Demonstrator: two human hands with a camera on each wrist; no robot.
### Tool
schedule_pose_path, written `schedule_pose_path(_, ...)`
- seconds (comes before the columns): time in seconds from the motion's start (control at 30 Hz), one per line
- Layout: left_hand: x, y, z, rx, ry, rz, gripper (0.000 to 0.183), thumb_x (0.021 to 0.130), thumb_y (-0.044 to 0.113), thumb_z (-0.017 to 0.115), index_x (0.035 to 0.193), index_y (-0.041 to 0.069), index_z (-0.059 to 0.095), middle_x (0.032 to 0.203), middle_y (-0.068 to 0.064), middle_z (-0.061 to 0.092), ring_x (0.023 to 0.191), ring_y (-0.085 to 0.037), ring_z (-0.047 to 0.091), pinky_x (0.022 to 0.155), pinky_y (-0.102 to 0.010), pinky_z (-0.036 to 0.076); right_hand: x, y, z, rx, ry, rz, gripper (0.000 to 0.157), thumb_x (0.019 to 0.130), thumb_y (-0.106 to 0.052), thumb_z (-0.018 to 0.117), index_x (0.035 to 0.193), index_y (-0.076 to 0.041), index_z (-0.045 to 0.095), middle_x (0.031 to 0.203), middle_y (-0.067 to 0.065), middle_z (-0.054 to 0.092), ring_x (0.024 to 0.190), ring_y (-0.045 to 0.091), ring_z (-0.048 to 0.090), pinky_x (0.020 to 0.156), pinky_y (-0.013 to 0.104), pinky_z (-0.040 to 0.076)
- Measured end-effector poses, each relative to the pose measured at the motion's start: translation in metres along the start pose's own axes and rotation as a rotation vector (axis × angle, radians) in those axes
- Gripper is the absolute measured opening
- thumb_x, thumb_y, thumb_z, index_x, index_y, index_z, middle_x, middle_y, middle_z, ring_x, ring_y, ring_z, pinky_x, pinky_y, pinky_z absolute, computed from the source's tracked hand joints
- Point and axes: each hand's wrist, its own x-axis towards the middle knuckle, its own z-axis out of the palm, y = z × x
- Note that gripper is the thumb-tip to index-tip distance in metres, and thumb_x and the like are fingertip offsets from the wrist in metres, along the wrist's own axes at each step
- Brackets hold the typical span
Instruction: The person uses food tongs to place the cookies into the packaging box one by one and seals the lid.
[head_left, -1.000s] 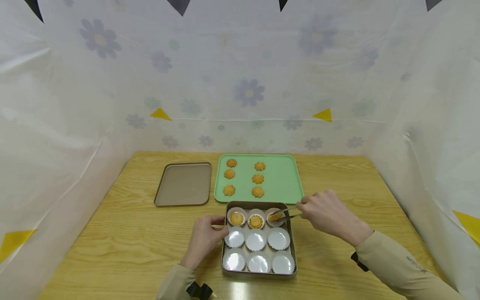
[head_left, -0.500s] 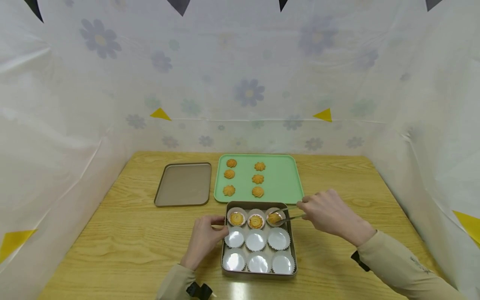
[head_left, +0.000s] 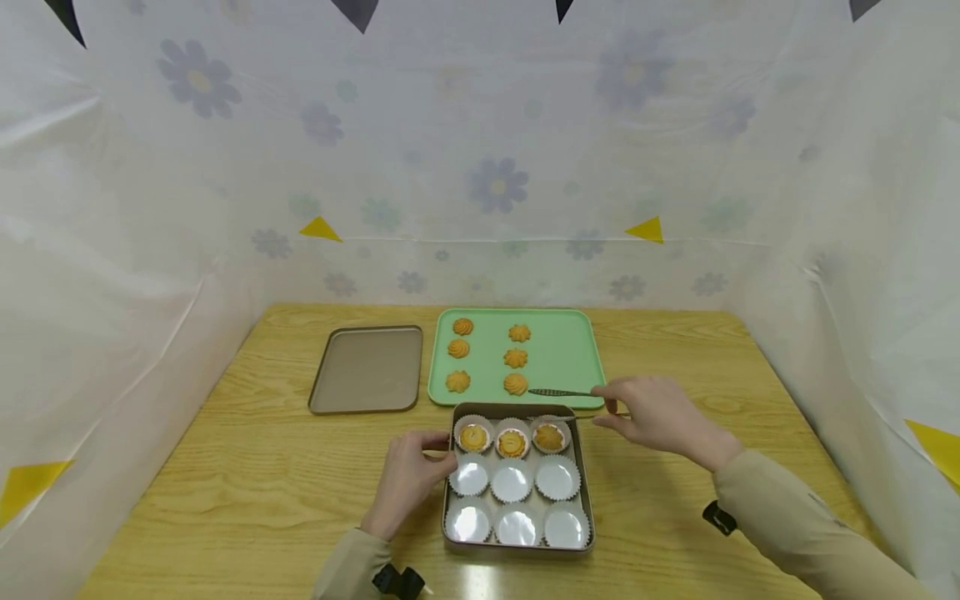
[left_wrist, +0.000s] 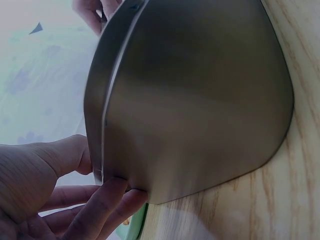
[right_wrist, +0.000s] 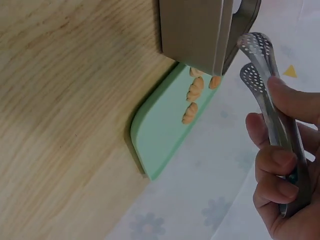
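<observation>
In the head view, a square metal baking tin (head_left: 518, 551) holds rows of white paper cups (head_left: 512, 481). The far row has a cookie in each cup, the right one being a ridged cookie (head_left: 550, 437). My left hand (head_left: 408, 479) pinches the tin's left wall; in the left wrist view its thumb and fingers (left_wrist: 102, 207) lie on both sides of the rim. My right hand (head_left: 660, 421) holds metal tongs (head_left: 562, 392), arms spread, above the tin's far right corner. Perforated tips (right_wrist: 256, 45) of the tongs show in the right wrist view, with nothing between them.
Behind the tin lies a green tray (head_left: 566, 354) with two columns of cookies (head_left: 516, 358) on its left and middle. A flat brown square pan (head_left: 367, 371) lies to the left of it. White sheeting (head_left: 495, 267) encloses the wooden table (head_left: 675, 517).
The tongs have let go of the cookie in the far right cup, spread apart and risen toward the green tray. The cookie stays in the cup. My left hand and the tin have not moved.
</observation>
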Motion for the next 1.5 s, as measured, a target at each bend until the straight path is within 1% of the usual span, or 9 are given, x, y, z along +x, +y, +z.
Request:
schedule_pose_path(0.2, 0.0, 0.0, 0.0, -0.006, -0.009, -0.003, 0.035, 0.075, 0.006, 0.071, 0.109, -0.004, 0.075, 0.098, -0.018, 0.078, 0.088, -0.026, 0.074, 0.06, -0.021, 0.056, 0.008, 0.007, 0.008, 0.235, -0.018, 0.194, 0.035, 0.09, -0.028, 0.073, 0.116, -0.004, 0.073, 0.078, -0.008, 0.068, 0.051, 0.003, 0.035, 0.047, 0.021, 0.029)
schedule_pose_path(0.33, 0.0, 0.001, 0.001, -0.009, -0.012, -0.001, 0.034, 0.075, 0.006, 0.072, 0.108, -0.004, 0.075, 0.098, -0.018, 0.078, 0.089, -0.026, 0.074, 0.061, -0.021, 0.056, 0.014, 0.014, 0.011, 0.33, -0.074, 0.263, 0.028, 0.092, -0.03, 0.071, 0.105, -0.006, 0.075, 0.072, -0.004, 0.062, 0.055, 0.008, 0.038, 0.049, 0.023, 0.03)
schedule_pose_path(0.5, -0.001, 0.001, 0.0, -0.002, -0.008, -0.01, 0.034, 0.076, 0.005, 0.072, 0.108, -0.003, 0.075, 0.098, -0.018, 0.078, 0.091, -0.028, 0.075, 0.063, -0.022, 0.058, 0.028, 0.02, 0.015, 0.417, -0.197, 0.331, 0.026, 0.094, -0.029, 0.068, 0.094, -0.004, 0.074, 0.069, 0.0, 0.061, 0.056, 0.01, 0.04, 0.051, 0.025, 0.034)
schedule_pose_path(0.67, 0.0, 0.001, -0.001, -0.004, -0.007, -0.015, 0.034, 0.075, 0.005, 0.071, 0.108, -0.003, 0.075, 0.098, -0.018, 0.078, 0.093, -0.029, 0.074, 0.064, -0.023, 0.058, 0.05, 0.019, 0.018, 0.401, -0.264, 0.339, 0.027, 0.094, -0.028, 0.068, 0.08, -0.004, 0.068, 0.062, -0.001, 0.054, 0.055, 0.01, 0.042, 0.052, 0.025, 0.037)
schedule_pose_path(0.77, 0.0, 0.001, -0.001, -0.01, -0.009, -0.011, 0.034, 0.075, 0.005, 0.071, 0.108, -0.004, 0.075, 0.097, -0.017, 0.078, 0.094, -0.03, 0.074, 0.064, -0.022, 0.057, 0.06, 0.016, 0.02, 0.394, -0.282, 0.341, 0.028, 0.093, -0.028, 0.069, 0.079, -0.004, 0.068, 0.059, -0.004, 0.048, 0.053, 0.01, 0.041, 0.052, 0.025, 0.037)
schedule_pose_path(0.87, 0.0, 0.001, -0.001, -0.008, -0.008, -0.009, 0.034, 0.074, 0.005, 0.071, 0.108, -0.003, 0.075, 0.096, -0.017, 0.079, 0.094, -0.029, 0.074, 0.064, -0.022, 0.056, 0.066, 0.013, 0.023, 0.395, -0.292, 0.336, 0.029, 0.093, -0.027, 0.069, 0.086, 0.001, 0.071, 0.059, -0.005, 0.048, 0.052, 0.009, 0.043, 0.052, 0.025, 0.039)
schedule_pose_path(1.0, 0.0, 0.001, 0.0, -0.005, -0.006, -0.011, 0.034, 0.074, 0.005, 0.071, 0.107, -0.003, 0.076, 0.096, -0.016, 0.079, 0.093, -0.028, 0.074, 0.063, -0.022, 0.055, 0.071, 0.011, 0.028, 0.394, -0.297, 0.34, 0.03, 0.092, -0.028, 0.071, 0.088, 0.002, 0.072, 0.056, -0.006, 0.046, 0.05, 0.007, 0.039, 0.05, 0.023, 0.036)
schedule_pose_path(1.2, 0.0, 0.001, 0.0, 0.003, 0.001, -0.003, 0.033, 0.074, 0.005, 0.072, 0.106, -0.002, 0.076, 0.096, -0.016, 0.079, 0.096, -0.03, 0.074, 0.069, -0.026, 0.058, 0.073, 0.007, 0.033, 0.383, -0.286, 0.354, 0.03, 0.091, -0.027, 0.071, 0.078, 0.0, 0.068, 0.053, -0.008, 0.039, 0.049, 0.007, 0.033, 0.049, 0.022, 0.03)
schedule_pose_path(1.5, 0.0, 0.001, 0.0, 0.013, -0.001, 0.0, 0.033, 0.075, 0.006, 0.072, 0.107, -0.003, 0.076, 0.096, -0.016, 0.079, 0.093, -0.027, 0.074, 0.066, -0.024, 0.056, 0.077, 0.002, 0.038, 0.349, -0.27, 0.353, 0.03, 0.09, -0.028, 0.073, 0.069, -0.01, 0.062, 0.052, -0.008, 0.038, 0.048, 0.007, 0.031, 0.048, 0.021, 0.029)
